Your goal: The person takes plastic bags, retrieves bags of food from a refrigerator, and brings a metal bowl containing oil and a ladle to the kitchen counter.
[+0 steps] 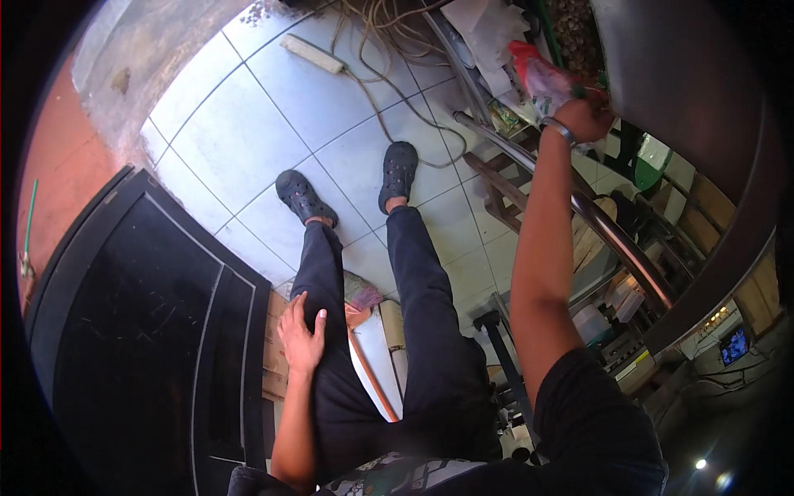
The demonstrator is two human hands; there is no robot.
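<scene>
My left hand (302, 333) rests on the thigh of my dark trousers, its fingers spread and holding nothing. At the upper right, my right hand (584, 121), with a bracelet (558, 130) at the wrist, reaches out to a red and clear plastic bag (538, 78). Its fingers are partly hidden and dark, so what they hold, if anything, cannot be made out. Just beyond the hand is the dark edge of a large panel (682, 74). A green-bottomed clear container (652, 161) is below and to the right of it.
A metal rail (616, 236) runs beneath my right arm. A power strip (313, 53) and tangled cables (389, 33) lie on the white tiled floor (273, 107). At the left stands a black door-like panel (124, 314). A lit small screen (734, 345) is at the lower right.
</scene>
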